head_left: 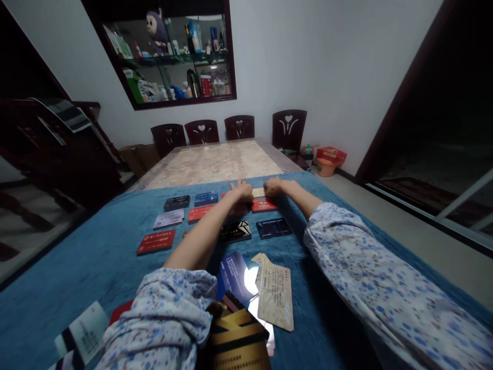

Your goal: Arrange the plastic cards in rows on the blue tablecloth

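Note:
Toward the far edge of the blue cloth, my left hand (242, 191) and my right hand (272, 186) are at the two sides of a cream-coloured card stack (259, 192). The left fingers are bent against its left edge, with a couple of fingers sticking out away from me. My right hand is curled at its right edge; its fingertips are partly hidden. A red card stack (264, 205) lies just nearer to me. Behind my left hand and forearm, other red cards (201, 213) are partly covered.
On the blue cloth (108, 257) lie a black-and-gold card stack (236, 232), dark cards (273, 228), a red stack (156, 241) and blue cards (206, 198). Loose beige cards (276, 293) and gold cards (236, 344) lie close to me. Chairs (289, 128) stand beyond the table.

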The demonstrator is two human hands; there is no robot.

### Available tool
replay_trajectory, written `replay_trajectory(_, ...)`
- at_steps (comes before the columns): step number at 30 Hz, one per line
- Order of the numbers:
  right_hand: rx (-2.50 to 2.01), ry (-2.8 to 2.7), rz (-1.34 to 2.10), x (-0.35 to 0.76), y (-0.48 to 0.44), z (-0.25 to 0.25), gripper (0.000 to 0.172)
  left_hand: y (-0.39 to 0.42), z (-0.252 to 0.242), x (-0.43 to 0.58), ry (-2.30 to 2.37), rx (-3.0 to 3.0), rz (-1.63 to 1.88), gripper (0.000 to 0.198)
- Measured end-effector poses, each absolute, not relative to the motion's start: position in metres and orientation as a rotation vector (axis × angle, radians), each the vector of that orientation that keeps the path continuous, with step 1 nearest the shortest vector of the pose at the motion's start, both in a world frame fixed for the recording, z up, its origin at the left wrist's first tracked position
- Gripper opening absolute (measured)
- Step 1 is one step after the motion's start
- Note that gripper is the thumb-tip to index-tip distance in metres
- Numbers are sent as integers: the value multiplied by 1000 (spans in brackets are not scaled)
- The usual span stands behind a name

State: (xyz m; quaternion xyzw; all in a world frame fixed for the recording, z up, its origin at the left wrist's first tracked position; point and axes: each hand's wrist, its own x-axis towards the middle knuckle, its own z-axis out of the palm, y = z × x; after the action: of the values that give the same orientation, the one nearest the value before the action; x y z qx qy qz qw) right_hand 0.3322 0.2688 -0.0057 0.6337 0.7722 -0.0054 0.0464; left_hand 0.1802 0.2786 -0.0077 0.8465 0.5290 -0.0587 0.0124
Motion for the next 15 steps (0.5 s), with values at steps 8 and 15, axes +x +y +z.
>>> replay_trajectory(8,1920,2310,-75,333,257,3,33,276,-6,177,1611,2656,-144,36)
replay_trajectory(15,1990,2312,-70,339,250,8,45,265,7,171,1570,2702,-75,34)
